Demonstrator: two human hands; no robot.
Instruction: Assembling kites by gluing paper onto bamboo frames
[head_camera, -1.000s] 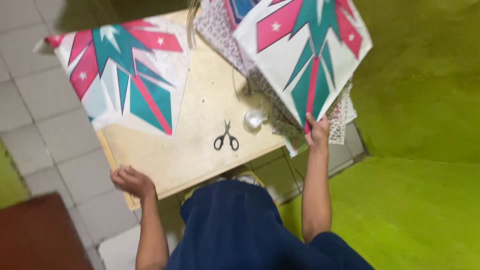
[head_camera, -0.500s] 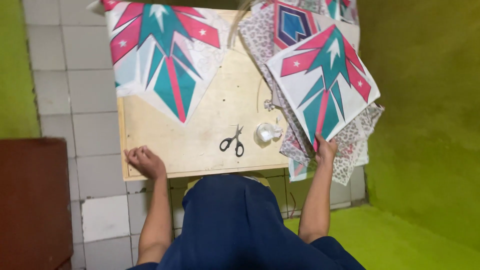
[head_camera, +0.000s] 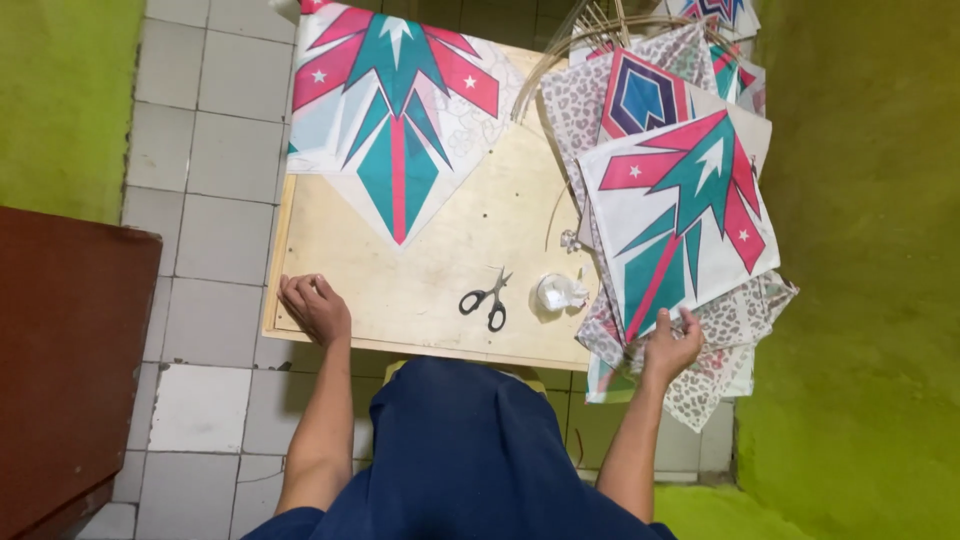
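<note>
Seen from above, seated at a low wooden board (head_camera: 440, 280) set on a grey tiled floor (head_camera: 200, 150), with green ground on both sides.

Left hand (head_camera: 315, 308) resting at the board's near left corner, fingers curled loosely against the wood, holding nothing.

Right hand (head_camera: 671, 343) just past the board's near right corner, fingers pinched on the lower tip of a square paper kite sheet (head_camera: 685, 215): white, printed with pink and teal pointed shapes and small white stars. Sheet lying atop a stack of patterned sheets (head_camera: 720, 340) off the board's right edge, spotted grey ones beneath, one with a dark blue and pink chevron (head_camera: 640, 95) further back.

Second kite sheet of the same print (head_camera: 395, 110) spread over the board's far left corner.

Black-handled scissors (head_camera: 486, 298) near the board's near edge, blades open; crumpled clear plastic wad (head_camera: 561, 292) just beside them to the right.

Thin curved sticks (head_camera: 590, 30) at the far right corner. Dark red-brown furniture (head_camera: 60, 350) at far left.
</note>
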